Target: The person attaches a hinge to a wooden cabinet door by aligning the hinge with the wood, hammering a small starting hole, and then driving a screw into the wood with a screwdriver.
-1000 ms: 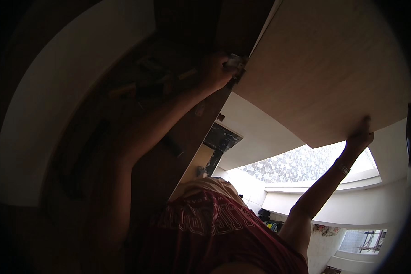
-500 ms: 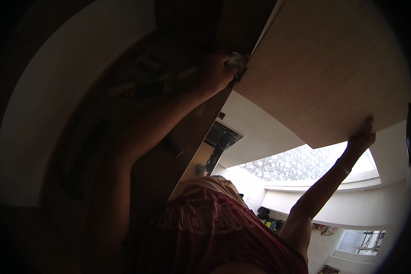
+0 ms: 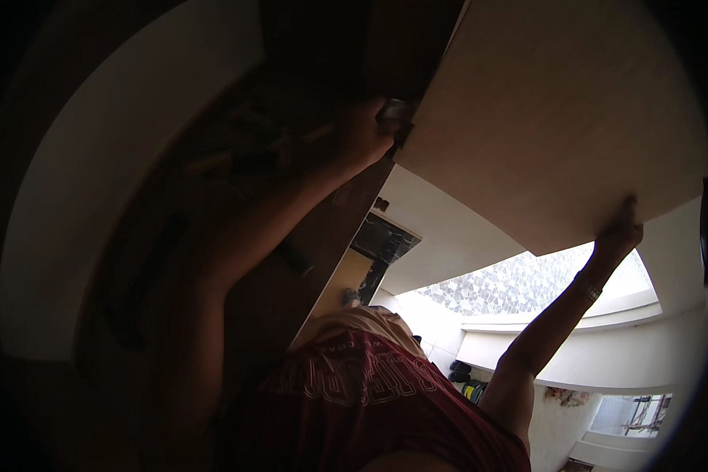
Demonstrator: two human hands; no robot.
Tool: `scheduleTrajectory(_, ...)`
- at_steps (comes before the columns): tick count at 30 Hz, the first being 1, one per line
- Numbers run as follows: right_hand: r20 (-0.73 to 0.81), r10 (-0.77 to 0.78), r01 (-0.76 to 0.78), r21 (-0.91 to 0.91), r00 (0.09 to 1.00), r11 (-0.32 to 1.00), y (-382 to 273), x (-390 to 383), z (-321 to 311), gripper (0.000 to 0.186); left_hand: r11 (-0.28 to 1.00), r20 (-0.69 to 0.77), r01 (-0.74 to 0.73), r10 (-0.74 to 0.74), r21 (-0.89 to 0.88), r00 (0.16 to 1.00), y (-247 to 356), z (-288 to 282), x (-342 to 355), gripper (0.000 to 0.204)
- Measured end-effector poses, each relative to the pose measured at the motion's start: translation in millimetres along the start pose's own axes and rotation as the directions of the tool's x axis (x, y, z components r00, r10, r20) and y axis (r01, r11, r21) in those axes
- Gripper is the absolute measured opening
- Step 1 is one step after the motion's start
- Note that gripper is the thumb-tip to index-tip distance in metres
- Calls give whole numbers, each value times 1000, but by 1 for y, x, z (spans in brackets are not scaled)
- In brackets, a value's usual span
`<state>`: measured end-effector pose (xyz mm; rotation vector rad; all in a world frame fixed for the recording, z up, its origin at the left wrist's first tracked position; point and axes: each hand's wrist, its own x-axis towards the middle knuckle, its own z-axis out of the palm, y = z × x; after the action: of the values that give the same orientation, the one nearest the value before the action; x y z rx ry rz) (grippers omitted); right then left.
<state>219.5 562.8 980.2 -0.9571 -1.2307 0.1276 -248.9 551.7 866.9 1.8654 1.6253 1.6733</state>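
Note:
A wide light-brown door panel [image 3: 558, 102] stands at an angle on the right, beside a dark cabinet. My right hand [image 3: 621, 231] grips its lower edge near the far right corner, one finger lying along its face. At the panel's left edge, my left hand [image 3: 366, 135] is closed on a shiny metal hinge [image 3: 396, 112], where the panel meets the cabinet. Shadow hides most of the left fingers, and I cannot tell how firmly the hinge sits against the panel.
Inside the dark cabinet, a shelf [image 3: 279, 267] bears several tools, among them a yellowish-handled one [image 3: 208, 164] and a dark-handled one [image 3: 295, 258]. A black marbled piece [image 3: 387, 237] lies below. Dark shoes [image 3: 459, 370] are on the tiled floor, near a bright patterned window [image 3: 511, 279].
My left hand, the hinge and the panel's left edge have shifted slightly left and down in view. My right hand keeps its grip on the panel's lower edge.

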Motion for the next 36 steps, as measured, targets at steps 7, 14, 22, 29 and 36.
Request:
scheduleTrajectory(7, -70, -25, 28, 38, 997, 999, 0, -1, 1, 41, 998, 7, 51, -51, -42, 999, -3, 6, -5, 26)
scheduleTrajectory(14, -71, 28, -25, 37, 997, 999, -9, -1, 5, 43, 997, -116, 24, -32, -76, 993, -12, 14, -8, 31)
scheduleTrajectory(22, -51, 118, -117, 15, 992, 993, -8, -1, 1, 50, 978, 17, 205, -206, 22, 979, 6, 4, -9, 30)
scheduleTrajectory(29, -50, 138, -138, 12, 989, 990, -19, -6, 7, 55, 550, 244, 511, -486, -660, 839, -4, 20, -16, 22)
scheduleTrajectory(36, -52, 64, -63, 21, 997, 998, -11, -1, 4, 49, 563, 222, 466, -448, -682, 866, -22, 28, -19, 19)
